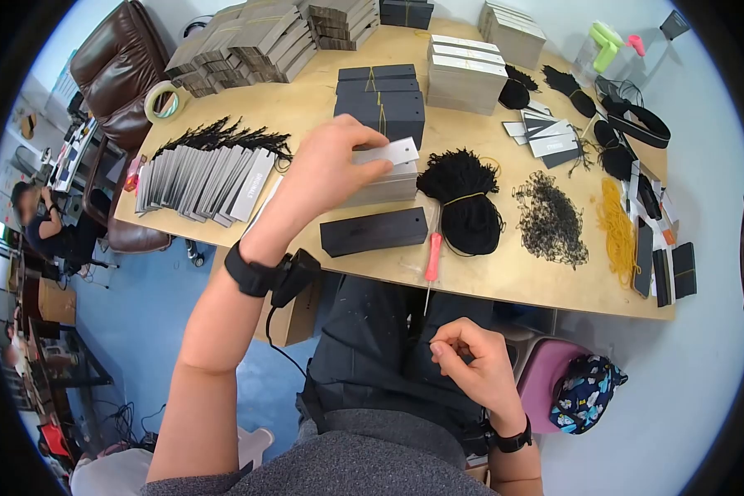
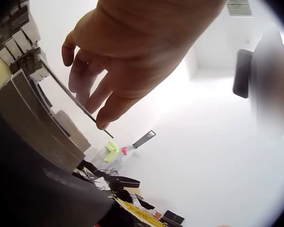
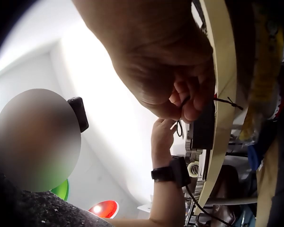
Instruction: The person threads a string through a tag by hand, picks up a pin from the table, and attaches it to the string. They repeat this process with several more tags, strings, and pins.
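A flat, pale tag [image 1: 403, 150], holed near one end, is pinched in the left hand [image 1: 322, 169] left of the black cord bundle [image 1: 471, 221]. The right hand [image 1: 478, 364], on the wearer's side of the bundle, pinches a thin black cord [image 3: 222, 100], its loop clear only in the right wrist view. Around the bundle spreads a pale wooden table [image 1: 521, 277]; far left, a brown chair [image 1: 120, 70] stands on blue floor [image 1: 132, 314].

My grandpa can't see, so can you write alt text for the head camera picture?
A person's left hand pinches a pale card over a stack on a wooden table, while the right hand, its fingers curled, hovers above the lap. The table also holds grey tags, a black cord bundle and yellow bands.
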### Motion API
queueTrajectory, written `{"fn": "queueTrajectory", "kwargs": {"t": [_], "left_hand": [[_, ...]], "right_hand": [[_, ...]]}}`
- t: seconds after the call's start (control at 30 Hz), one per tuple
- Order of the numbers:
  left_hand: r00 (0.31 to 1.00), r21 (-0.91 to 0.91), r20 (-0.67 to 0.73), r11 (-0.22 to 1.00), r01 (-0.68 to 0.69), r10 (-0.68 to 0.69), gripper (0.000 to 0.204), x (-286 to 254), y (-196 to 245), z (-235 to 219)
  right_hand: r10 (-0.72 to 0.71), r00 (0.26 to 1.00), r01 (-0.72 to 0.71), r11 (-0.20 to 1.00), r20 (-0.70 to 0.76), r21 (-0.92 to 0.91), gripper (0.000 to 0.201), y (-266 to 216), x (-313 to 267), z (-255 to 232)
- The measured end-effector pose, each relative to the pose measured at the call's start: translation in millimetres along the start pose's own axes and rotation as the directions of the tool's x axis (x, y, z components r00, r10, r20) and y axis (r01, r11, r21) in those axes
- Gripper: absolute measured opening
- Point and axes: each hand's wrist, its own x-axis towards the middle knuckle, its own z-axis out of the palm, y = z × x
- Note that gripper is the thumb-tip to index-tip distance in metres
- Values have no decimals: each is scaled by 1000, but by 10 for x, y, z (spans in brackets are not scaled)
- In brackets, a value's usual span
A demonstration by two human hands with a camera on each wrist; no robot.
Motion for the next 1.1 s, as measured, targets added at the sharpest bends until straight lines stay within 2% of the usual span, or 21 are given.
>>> {"fn": "queueTrajectory", "kwargs": {"t": [0.07,0.1,0.17,0.23,0.33,0.67,0.77,0.83,0.97,1.03,1.07,1.1], "left_hand": [[977,122,-150,983,-137,154,30,-141,110,-69],[976,124,-151,982,-140,158,30,-231,143,-50],[954,226,-96,939,-258,285,29,-455,221,-3],[952,204,-97,942,-268,291,30,-540,187,171],[983,141,-29,974,-174,180,29,-561,150,306],[976,73,-45,975,-209,212,27,-459,120,340],[979,42,-99,984,-175,178,26,-463,174,298],[968,85,-148,977,-193,204,28,-505,250,233],[947,52,-185,965,-257,262,32,-764,398,215],[967,-124,-165,969,-216,194,38,-983,455,283],[958,-152,-130,949,-275,256,39,-1066,452,321],[961,-159,-120,950,-267,250,39,-1159,426,403]], "right_hand": [[0,1000,0,1000,-3,-8,7,1,-17,-5],[7,1000,-7,1000,-12,-15,7,11,-26,-17],[13,1000,-13,1000,-23,-20,7,28,-35,-27],[4,1000,-5,1000,-23,-16,7,42,-33,-31],[24,1000,-24,1000,-10,1,7,10,-35,-25],[7,1000,-7,1000,-30,-2,7,54,-83,-11],[20,1000,-19,1000,-17,5,7,47,-83,-17],[12,1000,-11,1000,-29,6,7,70,-88,-18],[23,998,-22,1000,-53,21,7,67,-100,-47],[52,996,-51,998,-73,23,7,56,-130,-72],[35,995,-33,999,-92,23,7,83,-143,-84],[12,994,-10,1000,-106,18,6,121,-156,-94]]}}
